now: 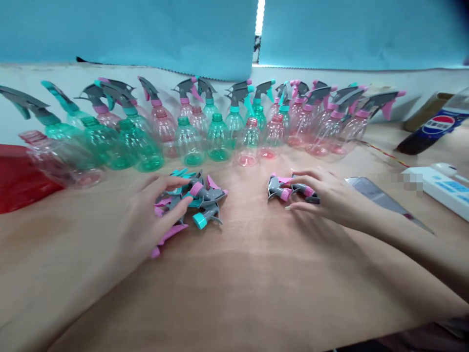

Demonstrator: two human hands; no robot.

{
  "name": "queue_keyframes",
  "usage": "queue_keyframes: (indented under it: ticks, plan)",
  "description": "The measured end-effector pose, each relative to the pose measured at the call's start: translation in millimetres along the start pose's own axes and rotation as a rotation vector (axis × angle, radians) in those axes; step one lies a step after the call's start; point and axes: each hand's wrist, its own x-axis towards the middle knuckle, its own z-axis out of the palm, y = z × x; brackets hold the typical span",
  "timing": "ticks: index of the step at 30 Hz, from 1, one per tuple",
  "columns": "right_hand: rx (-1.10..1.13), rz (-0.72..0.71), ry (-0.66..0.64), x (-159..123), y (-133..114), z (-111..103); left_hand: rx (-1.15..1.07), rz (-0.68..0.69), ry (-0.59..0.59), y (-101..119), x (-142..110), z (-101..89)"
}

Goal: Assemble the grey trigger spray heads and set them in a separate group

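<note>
Across the left half of the table, my left hand point(156, 205) rests over a pile of spray heads, its fingers apart; the thumb and index finger reach towards a grey spray head with a pink collar point(210, 193). Another with a turquoise collar point(201, 220) lies at the pile's near edge. My right hand point(317, 193) has its fingers spread around a grey and pink spray head point(303, 189) on the table; whether the fingertips touch it I cannot tell. Just left of it lies a second pink-collared spray head point(279, 188).
Behind stand several clear pink and green bottles, some capped with spray heads, some open-necked, such as a green bottle point(219, 139). A red container point(25, 178) is at the left. On the right are a phone point(381, 195), a white power strip point(439, 188) and a tilted cola bottle point(436, 124).
</note>
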Motion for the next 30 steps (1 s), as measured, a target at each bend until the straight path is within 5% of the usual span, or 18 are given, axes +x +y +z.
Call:
queue_keyframes:
  ticks: [5,11,17,24,30]
  plan:
    - [-0.118,-0.008,0.059,6,3,27,-0.019,0.159,-0.012,27,-2,21.0]
    - [0.019,-0.038,0.235,9,-17,31,-0.145,0.259,-0.226,61,7,53.2]
    - [0.198,-0.202,0.311,-1,-36,8,-0.507,0.069,-0.357,85,20,89.2]
    - [0.25,-0.116,0.436,-11,-37,9,-0.936,-0.144,-0.539,98,19,97.5]
    - [0.191,-0.121,0.364,-14,-41,24,-0.842,-0.181,-0.492,94,14,106.5]
